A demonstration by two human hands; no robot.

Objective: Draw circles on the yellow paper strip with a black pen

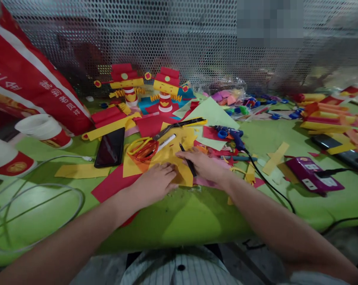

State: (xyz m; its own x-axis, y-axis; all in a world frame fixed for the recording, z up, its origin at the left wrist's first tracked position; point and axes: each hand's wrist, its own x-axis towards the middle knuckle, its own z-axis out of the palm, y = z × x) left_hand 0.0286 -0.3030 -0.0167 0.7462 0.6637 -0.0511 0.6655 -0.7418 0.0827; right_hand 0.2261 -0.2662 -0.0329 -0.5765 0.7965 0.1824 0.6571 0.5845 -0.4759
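Observation:
My left hand (157, 180) lies on the yellow paper (183, 138), fingers stretched out over its near part. At the right side of this sheet, my right hand (202, 161) is closed around a slim black pen (192, 168), its tip pointing away from me. Red-and-yellow-handled scissors (143, 149) rest on the paper just beyond my left hand, beside a white marker (166, 142). Farther back lies a dark cutter-like tool (193, 121). Red paper (112, 185) sticks out at the left.
Two paper figures with red hats (166, 85) stand at the back. A phone (110, 147) and paper cups (46, 130) are on the left. To the right are a blue glue gun (232, 134), its black cord, and a purple power strip (314, 174). A mesh panel (179, 35) borders the table.

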